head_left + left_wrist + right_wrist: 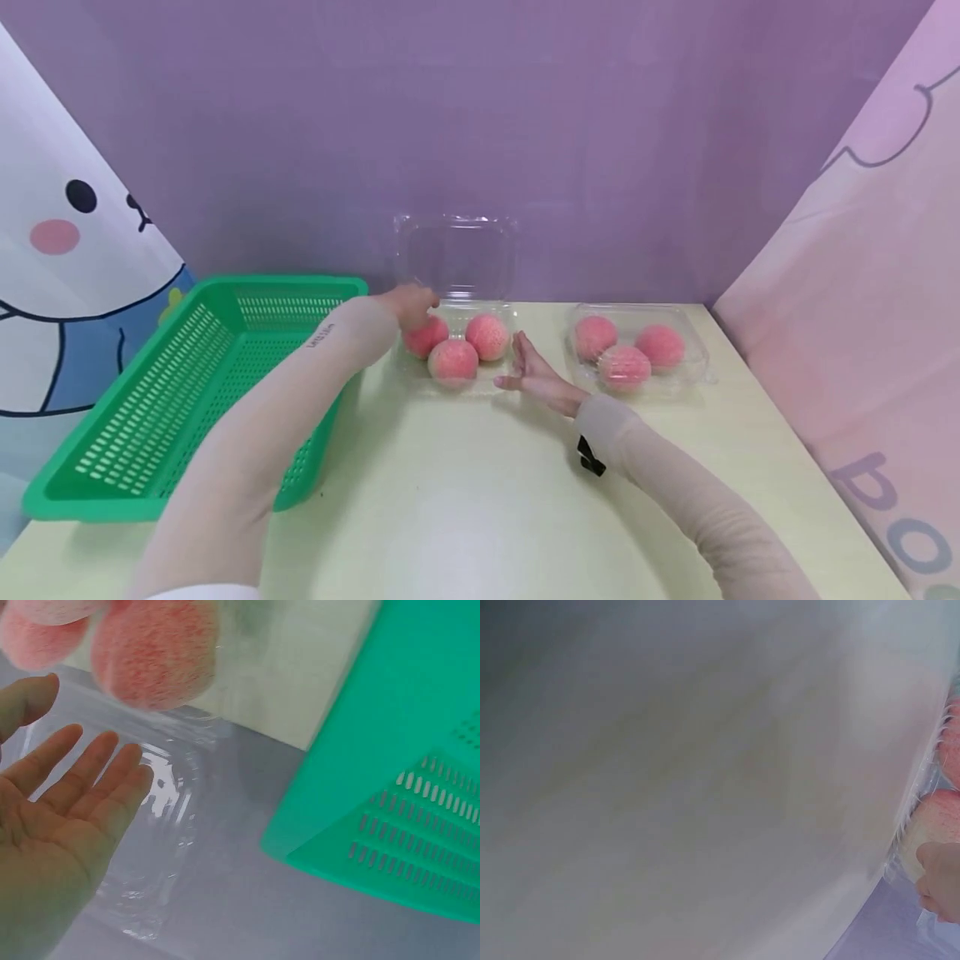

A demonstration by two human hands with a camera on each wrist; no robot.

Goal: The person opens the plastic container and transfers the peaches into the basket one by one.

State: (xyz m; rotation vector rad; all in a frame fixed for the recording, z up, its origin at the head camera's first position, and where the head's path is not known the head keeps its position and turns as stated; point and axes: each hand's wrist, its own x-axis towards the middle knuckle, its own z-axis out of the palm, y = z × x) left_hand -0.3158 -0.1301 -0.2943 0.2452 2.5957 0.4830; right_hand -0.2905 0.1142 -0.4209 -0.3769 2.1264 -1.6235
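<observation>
A clear plastic clamshell box [462,390] stands in the middle with its lid [457,254] raised at the back. Inside sit three pinkish-red peaches [453,361]. My left hand [408,305] is over the box's back left corner, close to the left peach [157,656]. In the left wrist view its fingers [90,769] are spread and lightly bent in front of the lid, holding nothing. Along the box's right side is my right hand [542,379], fingers extended and thumb apart at the front right corner. Fabric covers most of the right wrist view.
To the left stands a green perforated basket [300,483], partly behind my left forearm. A second clear box [693,333], its lid down over three peaches, lies on the right of the pale table [450,500]. A purple curtain [465,108] hangs behind.
</observation>
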